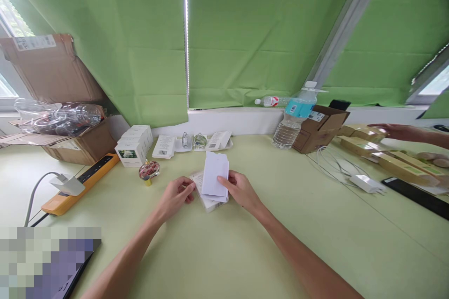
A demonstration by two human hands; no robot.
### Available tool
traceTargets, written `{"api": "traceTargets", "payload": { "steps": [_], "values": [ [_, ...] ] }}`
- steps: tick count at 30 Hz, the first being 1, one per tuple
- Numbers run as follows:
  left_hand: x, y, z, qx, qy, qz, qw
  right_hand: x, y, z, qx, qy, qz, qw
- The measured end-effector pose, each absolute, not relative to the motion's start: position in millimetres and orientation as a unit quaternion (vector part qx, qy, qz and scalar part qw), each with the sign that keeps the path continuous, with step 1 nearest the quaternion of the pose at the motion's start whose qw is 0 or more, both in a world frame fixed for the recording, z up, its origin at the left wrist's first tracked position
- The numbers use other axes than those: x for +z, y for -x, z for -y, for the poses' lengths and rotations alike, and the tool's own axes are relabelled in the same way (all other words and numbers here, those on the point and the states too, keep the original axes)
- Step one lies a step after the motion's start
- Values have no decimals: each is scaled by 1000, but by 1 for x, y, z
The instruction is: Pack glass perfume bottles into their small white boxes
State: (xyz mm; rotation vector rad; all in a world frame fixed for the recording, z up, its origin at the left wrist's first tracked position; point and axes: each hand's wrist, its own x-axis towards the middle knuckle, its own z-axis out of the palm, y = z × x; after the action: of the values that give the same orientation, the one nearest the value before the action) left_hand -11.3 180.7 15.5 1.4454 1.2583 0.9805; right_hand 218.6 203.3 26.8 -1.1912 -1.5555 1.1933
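Note:
My right hand (pixel 243 191) grips a white flat folded carton (pixel 215 175), thumb on its face and fingers behind. Beneath it lie flat packs with printed barcodes (pixel 209 205), partly covered by the carton. My left hand (pixel 178 192) is at the left edge of these packs with its fingers curled in and thumb against forefinger; whether anything is pinched there is hidden. Farther left on the table is a round glass bottle (pixel 149 170) with pinkish contents and a gold cap (pixel 148 181).
White boxes (pixel 130 152), flat cartons (pixel 164 146) and small glass bottles (pixel 200 141) line the back. An orange power strip (pixel 82 182) sits left, below cardboard boxes (pixel 84 147). Right are a water bottle (pixel 293 119), charger (pixel 366 183) and another person's hand (pixel 396 130) by yellowish boxes (pixel 403 168).

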Motion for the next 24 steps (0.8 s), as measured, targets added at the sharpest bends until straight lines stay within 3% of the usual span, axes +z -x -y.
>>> {"api": "traceTargets", "payload": {
  "steps": [24],
  "values": [
    [21, 10, -179, 446, -558, -470, 519, 35, -215, -199, 520, 421, 614, 418]
  ]
}}
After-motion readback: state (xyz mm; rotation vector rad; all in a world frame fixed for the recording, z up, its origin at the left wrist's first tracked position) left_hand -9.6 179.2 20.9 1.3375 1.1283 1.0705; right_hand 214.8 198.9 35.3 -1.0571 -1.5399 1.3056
